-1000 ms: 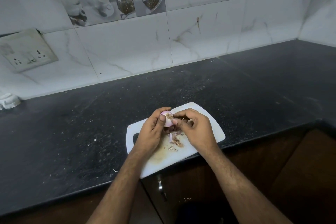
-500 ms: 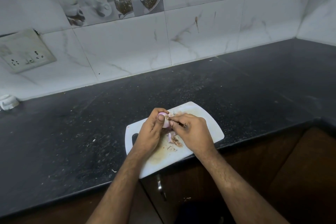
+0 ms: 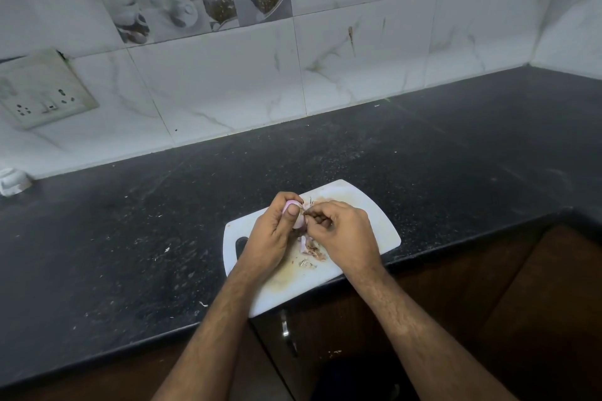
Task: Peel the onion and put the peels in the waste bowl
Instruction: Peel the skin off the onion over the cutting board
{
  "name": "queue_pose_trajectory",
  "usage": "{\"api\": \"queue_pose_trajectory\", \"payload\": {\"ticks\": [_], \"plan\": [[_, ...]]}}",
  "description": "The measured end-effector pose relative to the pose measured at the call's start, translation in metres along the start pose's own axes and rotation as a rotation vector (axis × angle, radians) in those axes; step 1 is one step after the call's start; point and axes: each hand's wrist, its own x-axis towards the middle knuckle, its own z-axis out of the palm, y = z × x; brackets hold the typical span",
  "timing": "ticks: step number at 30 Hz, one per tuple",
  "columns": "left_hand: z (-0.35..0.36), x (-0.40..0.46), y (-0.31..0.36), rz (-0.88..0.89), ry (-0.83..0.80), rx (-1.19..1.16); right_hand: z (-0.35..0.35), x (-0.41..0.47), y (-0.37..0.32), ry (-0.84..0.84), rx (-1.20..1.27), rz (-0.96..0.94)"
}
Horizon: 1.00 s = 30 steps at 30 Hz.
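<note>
Over the white cutting board [image 3: 374,205], the left hand [image 3: 270,238] grips the onion [image 3: 298,220]; the right hand [image 3: 345,234] pinches what looks like its skin.

Dim, cool, even light with soft shadows; wide-angle bending at the edges, slightly soft detail

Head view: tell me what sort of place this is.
Most likely a home kitchen: a dark speckled stone countertop, a white marble-look tiled backsplash, and a white plastic cutting board bearing onion peel scraps.
</note>
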Motion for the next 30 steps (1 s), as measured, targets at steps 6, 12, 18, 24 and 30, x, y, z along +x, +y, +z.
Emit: {"api": "queue_pose_trajectory", "payload": {"ticks": [6, 12, 18, 24, 30], "plan": [[0.002, -0.004, 0.006, 0.007, 0.038, -0.029, -0.003, 0.004, -0.003, -0.030, -0.063, 0.129], [0.005, -0.003, 0.014, -0.104, 0.181, -0.181, -0.004, 0.007, -0.004, -0.056, -0.091, 0.056], [0.001, 0.000, 0.013, -0.144, 0.206, -0.250, -0.007, 0.004, -0.008, -0.093, -0.084, 0.037], [0.000, 0.000, 0.009, -0.153, 0.196, -0.247, -0.005, 0.004, -0.007, -0.135, -0.123, -0.022], [0.001, 0.000, 0.012, -0.154, 0.190, -0.286, -0.010, -0.002, -0.013, -0.179, -0.057, -0.089]]}}
